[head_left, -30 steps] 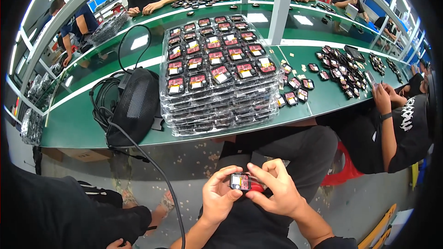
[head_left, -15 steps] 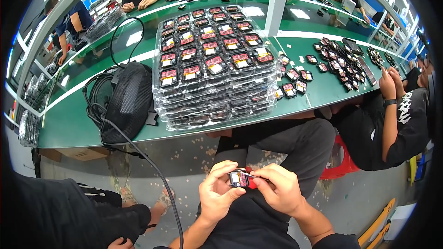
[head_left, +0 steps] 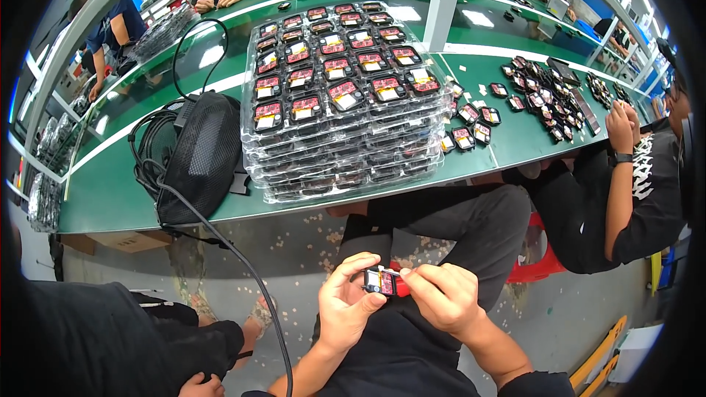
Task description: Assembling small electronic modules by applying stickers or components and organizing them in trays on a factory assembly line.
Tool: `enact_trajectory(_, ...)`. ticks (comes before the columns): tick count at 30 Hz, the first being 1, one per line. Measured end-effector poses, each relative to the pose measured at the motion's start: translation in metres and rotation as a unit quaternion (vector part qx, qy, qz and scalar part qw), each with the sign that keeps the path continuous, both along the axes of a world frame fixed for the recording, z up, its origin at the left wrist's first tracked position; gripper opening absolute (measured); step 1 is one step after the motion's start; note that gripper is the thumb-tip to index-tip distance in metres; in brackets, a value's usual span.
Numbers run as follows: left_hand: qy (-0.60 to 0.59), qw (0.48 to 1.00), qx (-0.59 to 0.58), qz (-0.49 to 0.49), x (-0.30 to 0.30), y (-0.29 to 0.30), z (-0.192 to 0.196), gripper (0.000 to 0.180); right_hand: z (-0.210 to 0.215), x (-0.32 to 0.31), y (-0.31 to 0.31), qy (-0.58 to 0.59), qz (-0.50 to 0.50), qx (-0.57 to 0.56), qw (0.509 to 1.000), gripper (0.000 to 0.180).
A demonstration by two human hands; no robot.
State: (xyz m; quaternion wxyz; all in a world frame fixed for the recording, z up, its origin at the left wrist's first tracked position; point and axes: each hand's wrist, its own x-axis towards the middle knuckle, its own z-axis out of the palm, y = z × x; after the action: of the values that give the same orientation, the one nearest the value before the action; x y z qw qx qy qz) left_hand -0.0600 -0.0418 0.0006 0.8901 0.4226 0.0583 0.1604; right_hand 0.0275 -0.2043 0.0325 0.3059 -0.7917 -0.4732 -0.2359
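Observation:
My left hand (head_left: pixel 347 307) holds a small black-framed electronic module (head_left: pixel 381 281) by its edges, thumb at the bottom and fingers at the top. The module's open face shows a red circuit board, a pale block and a yellow strip. My right hand (head_left: pixel 446 295) is closed in a pinch at the module's upper right corner. From its fingertips a thin pale tip reaches to the rim; the rest of this slim tool is hidden by the fingers. Both hands are above my lap, in front of the green table's near edge.
On the green table (head_left: pixel 110 195) stand stacked clear trays (head_left: pixel 342 154) of similar modules. Left of them lies a black mesh bag (head_left: pixel 202 165) with a cable (head_left: pixel 246 265) hanging down. Loose modules (head_left: pixel 463 137) and a larger heap (head_left: pixel 544 99) lie right. People sit around; one stands close left.
The right fingertips have shifted slightly up and left along the module's top edge, and the dark slim tool seen before is now mostly hidden. The module is turned a little more upright.

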Motion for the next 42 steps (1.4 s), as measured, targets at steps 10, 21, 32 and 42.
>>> enact_trajectory(10,0.004,1.000,-0.001,-0.004,-0.003,-0.001,-0.001,0.057,0.006,-0.003,0.002,0.245,0.034,0.088,0.965,0.017)
enact_trajectory(21,0.035,0.999,-0.038,-0.016,-0.003,0.001,0.001,0.056,-0.006,-0.003,0.007,0.153,0.019,0.068,0.986,0.019)
enact_trajectory(32,0.022,0.999,0.021,-0.014,0.011,0.013,0.015,0.061,0.007,0.011,0.016,0.107,0.016,0.065,0.992,0.021)
enact_trajectory(42,0.006,1.000,-0.004,0.014,0.047,0.024,0.032,0.057,0.021,0.039,0.035,0.149,0.004,0.107,0.983,0.023)
